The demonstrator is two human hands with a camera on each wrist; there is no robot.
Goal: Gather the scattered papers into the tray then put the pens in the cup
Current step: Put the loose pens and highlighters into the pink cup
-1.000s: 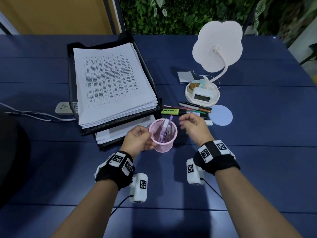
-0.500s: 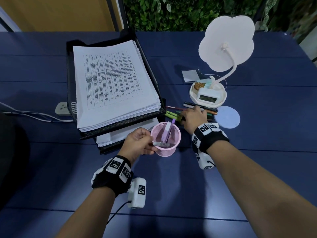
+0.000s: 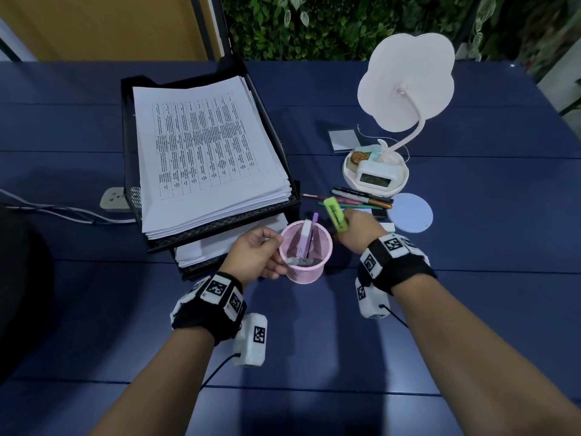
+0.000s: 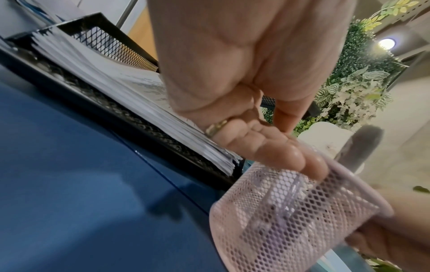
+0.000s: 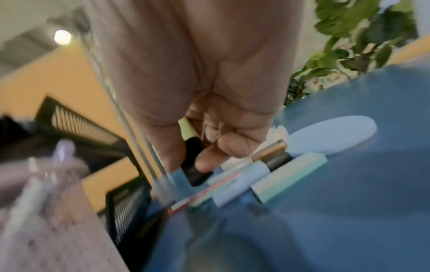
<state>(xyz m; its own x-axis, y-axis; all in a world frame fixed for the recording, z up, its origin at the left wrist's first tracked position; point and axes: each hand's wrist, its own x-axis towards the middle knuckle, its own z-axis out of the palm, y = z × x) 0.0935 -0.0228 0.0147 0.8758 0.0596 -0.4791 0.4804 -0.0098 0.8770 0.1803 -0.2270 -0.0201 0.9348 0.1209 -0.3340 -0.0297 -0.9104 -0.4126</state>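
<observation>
- Tray (image 3: 132, 146) toward the desk's (image 3: 471, 309) far left, papers (image 3: 204, 152) stacked in it.
- Cup (image 3: 306, 265) just before the tray's near right corner, pens (image 3: 308, 237) standing inside.
- Lamp (image 3: 377, 171) toward the far right; loose pens (image 3: 361, 195) lying before it.

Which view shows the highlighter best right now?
Head: the highlighter stands clear above the right hand. The right wrist view shows only a blurred sliver behind the fingers; the left wrist view shows none.
</observation>
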